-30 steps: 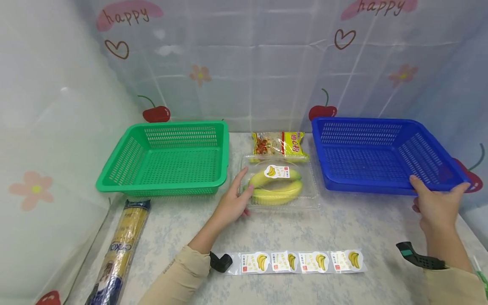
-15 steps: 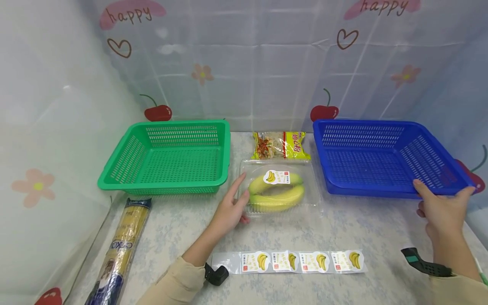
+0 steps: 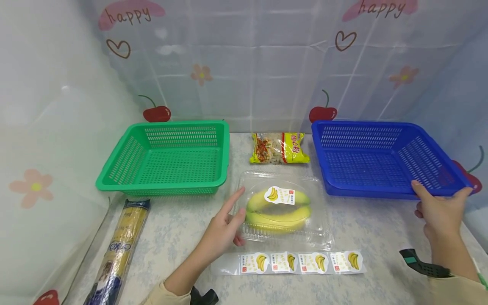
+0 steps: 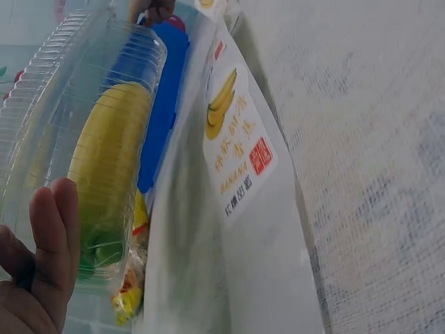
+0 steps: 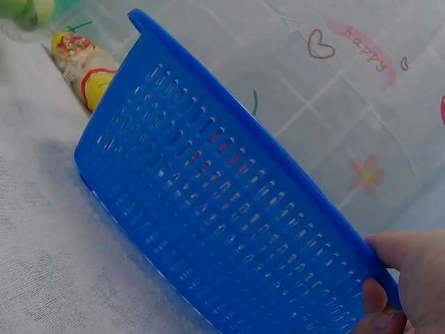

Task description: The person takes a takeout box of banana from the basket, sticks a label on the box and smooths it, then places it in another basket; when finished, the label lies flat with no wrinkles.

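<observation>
My left hand (image 3: 225,226) holds the left side of a clear plastic clamshell box (image 3: 320,207) in the middle of the head view. Inside lie yellow-green bananas (image 3: 280,219), under a banana label (image 3: 280,195) stuck to the lid. The left wrist view has the box raised over the table, with fingers (image 4: 55,223) against its side. At the right, my right hand (image 3: 442,214) grips the near right rim of a blue basket (image 3: 370,189). The right wrist view shows that thumb and the fingertips (image 5: 382,320) on either side of the rim.
A green basket (image 3: 167,187) stands back left, with a long pack of noodles (image 3: 118,250) in front of it. A yellow food packet (image 3: 280,148) lies between the baskets. Along the front runs a strip of banana labels (image 3: 301,262), just below the box.
My left hand has drawn the clamshell box with the bananas nearer and toward the label strip, away from the yellow packet. My right hand stays on the blue basket's rim, almost still.
</observation>
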### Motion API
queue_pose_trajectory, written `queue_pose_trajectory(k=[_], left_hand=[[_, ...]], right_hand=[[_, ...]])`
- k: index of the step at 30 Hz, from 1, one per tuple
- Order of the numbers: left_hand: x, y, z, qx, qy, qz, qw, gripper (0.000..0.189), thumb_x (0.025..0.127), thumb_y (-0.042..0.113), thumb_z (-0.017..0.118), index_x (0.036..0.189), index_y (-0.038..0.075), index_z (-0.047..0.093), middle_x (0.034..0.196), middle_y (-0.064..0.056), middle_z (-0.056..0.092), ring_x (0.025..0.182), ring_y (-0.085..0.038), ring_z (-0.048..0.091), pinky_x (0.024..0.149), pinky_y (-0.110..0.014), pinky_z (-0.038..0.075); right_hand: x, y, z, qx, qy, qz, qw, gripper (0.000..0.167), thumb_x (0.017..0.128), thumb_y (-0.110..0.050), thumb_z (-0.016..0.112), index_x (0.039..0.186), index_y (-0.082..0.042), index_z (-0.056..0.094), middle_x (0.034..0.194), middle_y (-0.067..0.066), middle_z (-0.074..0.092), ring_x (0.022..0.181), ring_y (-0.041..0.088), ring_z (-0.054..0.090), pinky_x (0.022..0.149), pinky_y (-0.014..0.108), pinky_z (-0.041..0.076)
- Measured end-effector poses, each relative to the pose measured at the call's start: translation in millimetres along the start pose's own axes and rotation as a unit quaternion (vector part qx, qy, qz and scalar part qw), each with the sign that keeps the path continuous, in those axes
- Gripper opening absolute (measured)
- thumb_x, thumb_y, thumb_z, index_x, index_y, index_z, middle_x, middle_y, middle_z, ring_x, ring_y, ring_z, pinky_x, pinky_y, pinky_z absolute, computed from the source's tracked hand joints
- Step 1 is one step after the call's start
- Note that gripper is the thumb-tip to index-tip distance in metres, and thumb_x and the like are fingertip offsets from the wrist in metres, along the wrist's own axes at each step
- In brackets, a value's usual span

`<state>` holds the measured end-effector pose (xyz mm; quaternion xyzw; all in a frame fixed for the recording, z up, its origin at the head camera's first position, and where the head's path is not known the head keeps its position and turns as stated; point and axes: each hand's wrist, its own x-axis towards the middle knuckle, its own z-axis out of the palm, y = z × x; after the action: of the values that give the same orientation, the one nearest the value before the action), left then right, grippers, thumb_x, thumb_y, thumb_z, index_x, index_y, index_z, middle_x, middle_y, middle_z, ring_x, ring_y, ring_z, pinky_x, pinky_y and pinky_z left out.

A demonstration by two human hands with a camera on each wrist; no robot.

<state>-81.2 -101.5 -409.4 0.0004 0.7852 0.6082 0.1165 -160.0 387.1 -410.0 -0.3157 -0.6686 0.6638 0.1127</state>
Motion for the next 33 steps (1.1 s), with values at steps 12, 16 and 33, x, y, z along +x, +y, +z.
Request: queue_pose_trajectory(k=[12, 16, 33], left_hand=[[-23.5, 33.9, 3.9, -0.027, -0.027, 0.042, 0.9984, 0.05, 0.103, 0.041, 0.051, 0.146, 0.057, 0.032, 0.062, -0.008, 0.05, 0.057, -0.032, 0.067, 0.058, -0.039, 0.059], [-19.0, 47.4, 12.5, -0.037, -0.036, 0.063, 0.9967, 0.05, 0.103, 0.04, 0.052, 0.146, 0.055, 0.032, 0.061, -0.011, 0.053, 0.056, -0.029, 0.067, 0.058, -0.04, 0.059], [35.5, 105.8, 64.1, -0.033, -0.073, 0.104, 0.9913, 0.051, 0.101, 0.044, 0.053, 0.141, 0.066, 0.029, 0.058, -0.013, 0.057, 0.053, -0.027, 0.068, 0.061, -0.041, 0.059]], right_hand=[[0.2, 2, -2, -0.012, -0.003, 0.001, 0.9999, 0.123, 0.08, -0.047, 0.076, 0.146, -0.051, -0.028, 0.057, -0.008, 0.045, 0.044, 0.013, 0.044, 0.046, 0.022, 0.046], [0.3, 2, -2, -0.005, -0.004, -0.004, 1.0, 0.123, 0.081, -0.044, 0.077, 0.146, -0.052, -0.027, 0.056, -0.008, 0.044, 0.043, 0.014, 0.043, 0.045, 0.022, 0.046], [3.7, 3, 2, 0.046, 0.002, -0.023, 0.9987, 0.119, 0.086, -0.029, 0.075, 0.148, -0.052, -0.024, 0.16, -0.009, 0.03, 0.122, 0.005, 0.058, 0.094, 0.017, 0.05]])
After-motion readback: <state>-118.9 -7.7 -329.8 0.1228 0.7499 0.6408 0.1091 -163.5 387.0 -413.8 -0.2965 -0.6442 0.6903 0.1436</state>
